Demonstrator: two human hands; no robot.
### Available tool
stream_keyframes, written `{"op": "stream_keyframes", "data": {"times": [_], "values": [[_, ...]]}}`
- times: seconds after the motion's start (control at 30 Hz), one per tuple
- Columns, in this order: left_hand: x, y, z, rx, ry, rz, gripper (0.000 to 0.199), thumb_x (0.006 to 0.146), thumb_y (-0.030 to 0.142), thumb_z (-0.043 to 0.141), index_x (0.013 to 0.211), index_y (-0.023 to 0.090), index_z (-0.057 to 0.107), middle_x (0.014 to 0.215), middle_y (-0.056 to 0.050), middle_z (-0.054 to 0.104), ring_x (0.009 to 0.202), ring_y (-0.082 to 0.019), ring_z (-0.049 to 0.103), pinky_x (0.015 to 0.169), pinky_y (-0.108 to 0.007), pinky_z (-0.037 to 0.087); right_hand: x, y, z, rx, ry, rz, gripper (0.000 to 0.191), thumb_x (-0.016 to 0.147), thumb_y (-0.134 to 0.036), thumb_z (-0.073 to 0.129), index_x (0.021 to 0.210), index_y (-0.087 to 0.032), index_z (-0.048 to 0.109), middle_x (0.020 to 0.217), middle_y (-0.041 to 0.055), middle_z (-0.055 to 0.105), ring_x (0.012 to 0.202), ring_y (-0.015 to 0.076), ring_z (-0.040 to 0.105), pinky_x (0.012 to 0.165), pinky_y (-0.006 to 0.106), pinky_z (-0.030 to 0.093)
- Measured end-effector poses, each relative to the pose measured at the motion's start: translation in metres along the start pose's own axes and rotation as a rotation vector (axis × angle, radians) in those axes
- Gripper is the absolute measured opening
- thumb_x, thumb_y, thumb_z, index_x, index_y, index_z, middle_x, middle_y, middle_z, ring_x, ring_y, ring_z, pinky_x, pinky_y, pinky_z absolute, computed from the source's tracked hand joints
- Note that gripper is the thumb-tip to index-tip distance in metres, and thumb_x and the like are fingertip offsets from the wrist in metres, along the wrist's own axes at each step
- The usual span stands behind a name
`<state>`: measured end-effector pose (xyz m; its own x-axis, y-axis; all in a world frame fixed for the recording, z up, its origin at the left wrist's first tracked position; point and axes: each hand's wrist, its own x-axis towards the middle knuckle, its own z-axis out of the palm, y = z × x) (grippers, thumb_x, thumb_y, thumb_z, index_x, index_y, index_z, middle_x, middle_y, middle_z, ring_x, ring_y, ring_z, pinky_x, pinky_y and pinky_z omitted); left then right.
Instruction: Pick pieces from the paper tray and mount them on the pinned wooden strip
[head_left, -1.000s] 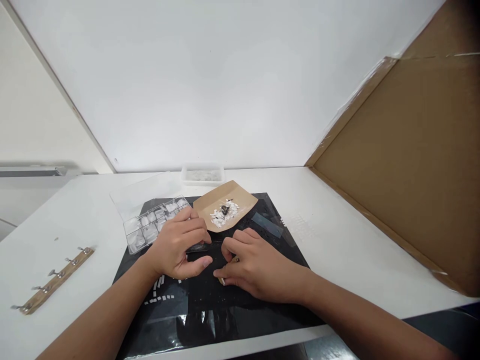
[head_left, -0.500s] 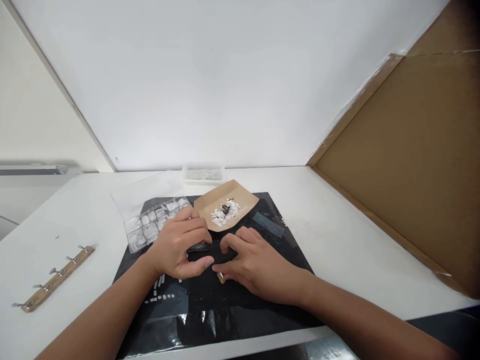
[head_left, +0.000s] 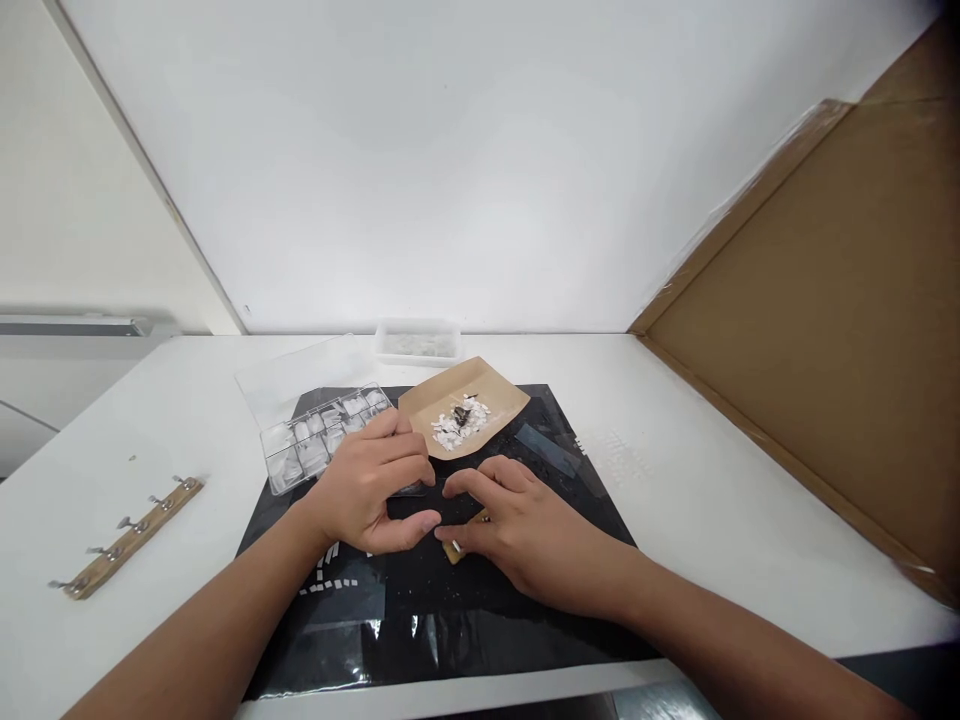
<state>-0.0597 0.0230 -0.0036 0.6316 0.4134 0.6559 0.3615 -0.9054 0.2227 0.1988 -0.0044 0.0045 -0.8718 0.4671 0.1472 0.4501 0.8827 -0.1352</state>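
Observation:
Over the middle of the black mat [head_left: 420, 640] my left hand [head_left: 375, 483] hovers with curved fingers and the thumb held apart, nothing seen between them. Facing it, my right hand [head_left: 517, 520] has its thumb against a small wooden piece [head_left: 453, 553] with a pale or shiny bit on top. Most of that piece is hidden beneath the hand. Below my left hand several small white flat pieces [head_left: 330, 583] lie in short rows on the mat. A clear compartment box [head_left: 279, 470] with white pieces inside stands just behind my left hand.
A brown paper tray [head_left: 499, 385] holds white bits and a dark clump. Behind it is a translucent tub [head_left: 418, 360]. A wooden strip with metal clips [head_left: 139, 540] lies at the left. Small white pieces [head_left: 626, 460] lie right of the mat; cardboard [head_left: 810, 340] stands at the right.
The whole view has shifted slightly, so everything sits a little further right. More of the wooden piece now shows around my right thumb. My left hand keeps much the same pose.

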Motion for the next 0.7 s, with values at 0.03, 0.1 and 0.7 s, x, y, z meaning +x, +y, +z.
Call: {"op": "stream_keyframes", "data": {"times": [0.03,0.1,0.7], "values": [[0.000,0.000,0.000,-0.001,0.002,0.002,0.018,0.088,0.039,0.061,0.089,0.021,0.063,0.074,-0.004,0.062,0.070,-0.021,0.047,0.074,-0.038,0.040,0.000,0.000,0.000,-0.006,0.006,-0.004,0.034,0.097,-0.014,0.062,0.123,-0.032,0.074,0.136,0.0064,0.057,0.112,0.0276,0.049,0.094,0.044,0.049],[0.000,0.000,0.000,-0.002,0.004,0.006,0.018,0.088,0.038,0.061,0.090,0.021,0.063,0.074,-0.004,0.062,0.070,-0.021,0.047,0.073,-0.038,0.040,0.001,0.000,0.001,-0.014,0.018,-0.013,0.030,0.098,-0.017,0.062,0.122,-0.031,0.074,0.133,0.0072,0.058,0.111,0.0275,0.049,0.093,0.044,0.050],[-0.001,0.000,0.001,-0.004,-0.028,0.003,0.016,0.088,0.036,0.063,0.089,0.020,0.062,0.075,-0.004,0.062,0.071,-0.021,0.046,0.073,-0.039,0.041,0.001,0.017,-0.006,0.186,0.107,0.029,0.019,0.095,-0.034,0.074,0.109,-0.020,0.075,0.116,0.0094,0.063,0.111,0.0263,0.054,0.098,0.043,0.050]]}}
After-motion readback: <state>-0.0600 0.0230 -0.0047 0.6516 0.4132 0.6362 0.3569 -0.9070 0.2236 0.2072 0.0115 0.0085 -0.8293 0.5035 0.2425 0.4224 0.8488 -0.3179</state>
